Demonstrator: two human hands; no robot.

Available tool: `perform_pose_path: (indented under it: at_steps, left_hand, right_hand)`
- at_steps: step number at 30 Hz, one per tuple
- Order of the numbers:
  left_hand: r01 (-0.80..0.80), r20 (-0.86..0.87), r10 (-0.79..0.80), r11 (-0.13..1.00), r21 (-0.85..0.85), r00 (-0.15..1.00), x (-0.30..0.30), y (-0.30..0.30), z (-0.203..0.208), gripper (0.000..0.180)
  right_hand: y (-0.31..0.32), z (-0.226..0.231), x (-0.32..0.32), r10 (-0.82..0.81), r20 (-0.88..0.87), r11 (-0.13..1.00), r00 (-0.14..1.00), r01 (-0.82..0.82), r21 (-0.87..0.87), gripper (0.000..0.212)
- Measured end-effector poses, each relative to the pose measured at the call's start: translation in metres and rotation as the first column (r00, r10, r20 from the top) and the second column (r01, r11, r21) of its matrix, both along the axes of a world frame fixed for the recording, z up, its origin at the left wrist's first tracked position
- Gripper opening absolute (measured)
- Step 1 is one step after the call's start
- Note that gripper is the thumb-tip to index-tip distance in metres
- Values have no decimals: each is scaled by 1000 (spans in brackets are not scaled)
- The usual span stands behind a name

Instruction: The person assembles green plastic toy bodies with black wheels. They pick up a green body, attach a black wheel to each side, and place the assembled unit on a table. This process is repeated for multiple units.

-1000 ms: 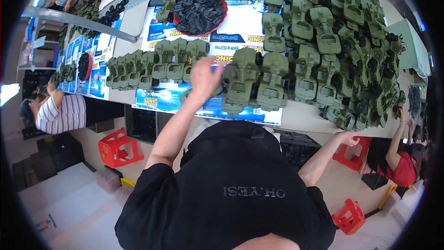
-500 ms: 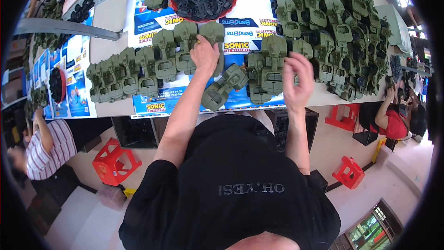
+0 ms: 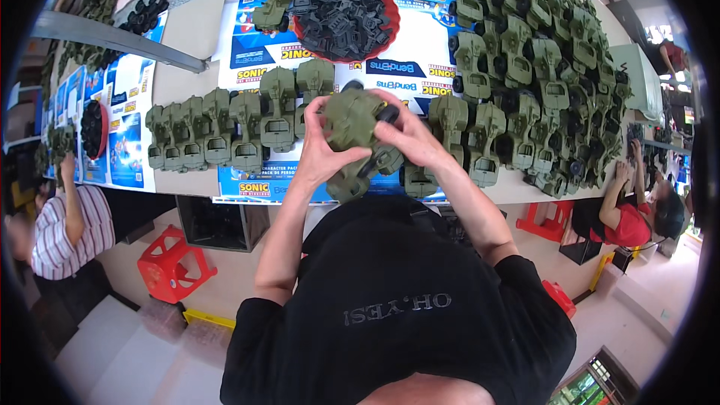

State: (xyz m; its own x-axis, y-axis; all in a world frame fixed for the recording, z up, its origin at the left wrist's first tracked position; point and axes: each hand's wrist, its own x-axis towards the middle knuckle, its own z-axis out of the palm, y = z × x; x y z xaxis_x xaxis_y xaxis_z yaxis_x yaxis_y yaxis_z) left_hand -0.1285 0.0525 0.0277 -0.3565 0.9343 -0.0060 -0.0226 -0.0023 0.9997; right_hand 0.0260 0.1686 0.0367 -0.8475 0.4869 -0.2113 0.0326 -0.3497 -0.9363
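Note:
Both my hands hold one olive-green toy vehicle [image 3: 351, 116] with black wheels, lifted above the table's front part. My left hand [image 3: 321, 148] grips its left side, thumb beneath. On the other side, my right hand [image 3: 409, 135] has its fingers around the toy near a black wheel. Below it, another green toy vehicle [image 3: 346, 185] lies tilted at the table edge, partly hidden. To the left stretches a row of similar green toy vehicles [image 3: 217, 131]. More toy vehicles [image 3: 448, 124] stand just right of my right hand.
A red basin [image 3: 390, 11] heaped with dark grey plastic parts [image 3: 341, 19] stands beyond my hands. Many green vehicles [image 3: 517, 60] crowd the right side. Printed sheets [image 3: 259, 56] cover the table. A grey metal bar [image 3: 127, 40] crosses at left. Red stools [image 3: 172, 262] and co-workers [image 3: 75, 225] are around.
My left hand has left the row, and my right hand has come in from the right. Both now hold a toy vehicle lifted between them. The view has shifted slightly.

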Motion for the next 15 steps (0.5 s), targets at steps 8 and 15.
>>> perform_pose_path:
  at_steps: [8, 15]
  left_hand:
    - [261, 481, -42, 880, -398, 876, -21, -30, -7, 70]
    - [207, 466, -13, 907, -367, 885, -22, -39, -4, 72]
  right_hand:
    - [130, -59, -29, 212, 329, 958, 920, -262, 117, 47]
    - [231, -124, -91, -469, 339, 471, 816, -93, 877, 37]
